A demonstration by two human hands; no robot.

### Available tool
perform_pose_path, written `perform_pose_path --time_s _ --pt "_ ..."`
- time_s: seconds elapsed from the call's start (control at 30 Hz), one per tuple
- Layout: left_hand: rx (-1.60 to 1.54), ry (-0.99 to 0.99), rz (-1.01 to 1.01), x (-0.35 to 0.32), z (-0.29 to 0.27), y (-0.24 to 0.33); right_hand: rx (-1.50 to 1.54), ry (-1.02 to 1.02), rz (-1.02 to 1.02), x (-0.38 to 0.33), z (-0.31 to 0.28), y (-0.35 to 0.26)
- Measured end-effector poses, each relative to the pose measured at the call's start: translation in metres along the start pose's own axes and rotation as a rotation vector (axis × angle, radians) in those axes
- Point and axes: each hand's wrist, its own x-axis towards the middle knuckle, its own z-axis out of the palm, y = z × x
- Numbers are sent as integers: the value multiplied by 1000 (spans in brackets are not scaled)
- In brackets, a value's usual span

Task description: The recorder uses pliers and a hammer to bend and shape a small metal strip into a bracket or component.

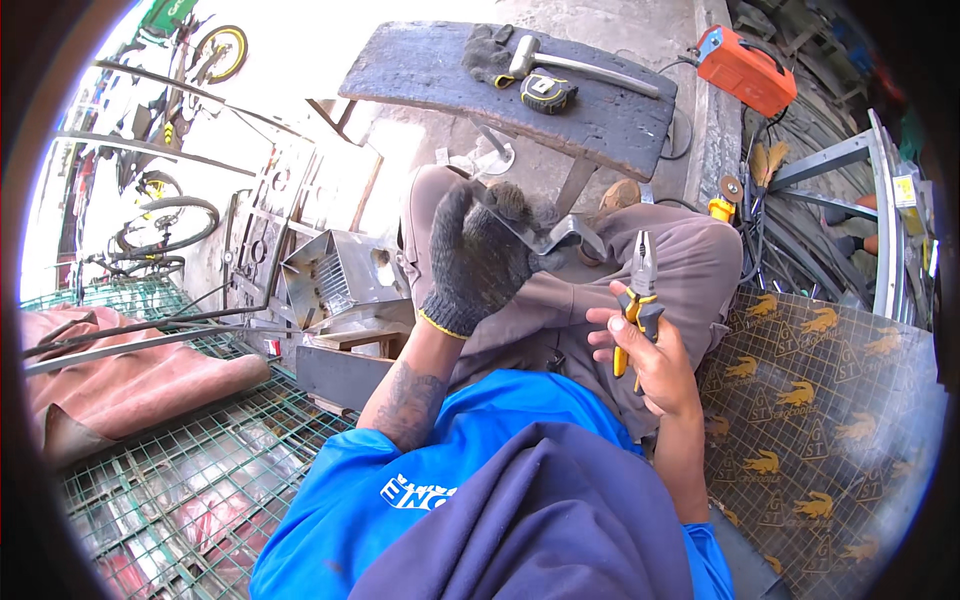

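Above my lap, my left hand, in a dark grey knit glove with a yellow cuff edge, is closed around a bent metal strip. The strip's folded end sticks out to the right of the glove; the glove hides part of the rest. My bare right hand grips a pair of pliers by its yellow and black handles. The pliers point upward, apart from the strip, with their jaws close together. Beyond my knees, a wooden bench bears a hammer, a tape measure and another dark glove.
An orange welding machine stands far right, with a yellow power tool nearer. A patterned board lies at my right. To my left are a metal box frame, green wire mesh, a pinkish sheet and long metal bars.
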Motion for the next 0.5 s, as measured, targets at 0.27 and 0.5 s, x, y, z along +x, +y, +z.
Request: perform_pose_path --time_s 0.27,0.5 --pt "-639 265 -140 7 16 -7 -28 31 -31 5 -6 3" --pt "301 563 -171 3 21 -3 -208 179 -120 6 -12 5"
